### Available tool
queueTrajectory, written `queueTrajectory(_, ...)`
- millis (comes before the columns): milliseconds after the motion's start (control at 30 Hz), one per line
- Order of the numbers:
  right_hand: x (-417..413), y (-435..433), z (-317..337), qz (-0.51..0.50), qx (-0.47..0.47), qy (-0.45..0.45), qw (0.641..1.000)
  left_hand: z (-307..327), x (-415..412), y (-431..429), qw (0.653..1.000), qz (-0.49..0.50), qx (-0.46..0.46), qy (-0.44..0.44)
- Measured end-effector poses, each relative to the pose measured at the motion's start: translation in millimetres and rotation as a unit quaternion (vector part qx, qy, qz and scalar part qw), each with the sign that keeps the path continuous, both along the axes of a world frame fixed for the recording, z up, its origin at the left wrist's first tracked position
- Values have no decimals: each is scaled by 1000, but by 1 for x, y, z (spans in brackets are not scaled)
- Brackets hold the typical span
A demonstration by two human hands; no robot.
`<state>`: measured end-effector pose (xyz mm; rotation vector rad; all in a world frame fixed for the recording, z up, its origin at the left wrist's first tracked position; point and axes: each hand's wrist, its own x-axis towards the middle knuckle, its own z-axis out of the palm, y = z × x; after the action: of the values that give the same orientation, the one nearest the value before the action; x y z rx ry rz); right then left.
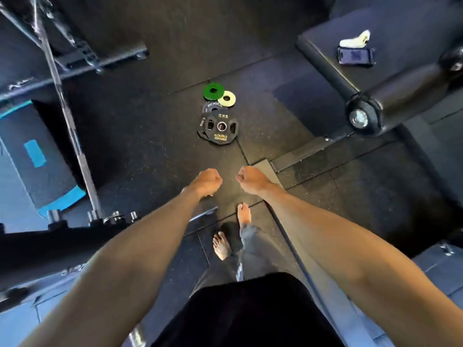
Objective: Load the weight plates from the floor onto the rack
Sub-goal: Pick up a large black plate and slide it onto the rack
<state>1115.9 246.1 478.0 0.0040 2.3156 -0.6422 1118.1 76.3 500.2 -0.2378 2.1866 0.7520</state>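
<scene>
Both arms stretched forward over the dark rubber floor point(140, 136). Left hand point(208, 180) and right hand point(251, 180) side by side, each curled into a loose fist, fingers pressed together, holding nothing. Farther ahead on the floor, well apart from the hands, a small cluster of weight plates: a black grip plate point(218, 130) nearest, overlapping a smaller black plate point(213, 106), then a green plate point(213, 91) and a pale yellow plate point(226, 98) touching it. Barbell point(67, 121) at left. Phone point(355, 56) and white cloth point(355, 39) on the desk point(390, 28) at right. Bare feet below.
</scene>
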Motion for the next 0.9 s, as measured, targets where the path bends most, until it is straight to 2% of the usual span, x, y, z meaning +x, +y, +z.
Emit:
queueTrajectory(300, -179, 26, -64, -42, -40, -43, 997, -64, -183, 22, 999, 36, -28, -17)
queueTrajectory(533, -275, 24, -173, -25, -26, -51, 998, -155, -287, 19, 997, 70, -42, -19)
queueTrajectory(633, -309, 21, -225, -54, -23, -42, 997, -211, -323, 11, 994, 100, -47, -17)
queueTrajectory(767, -352, 17, -316, -147, -43, -49, 987, -308, -363, 4, 991, 116, -64, -14)
queueTrajectory(900, -392, 12, -423, -223, -2, -46, 974, -422, -396, -6, 989, 129, -68, -21)
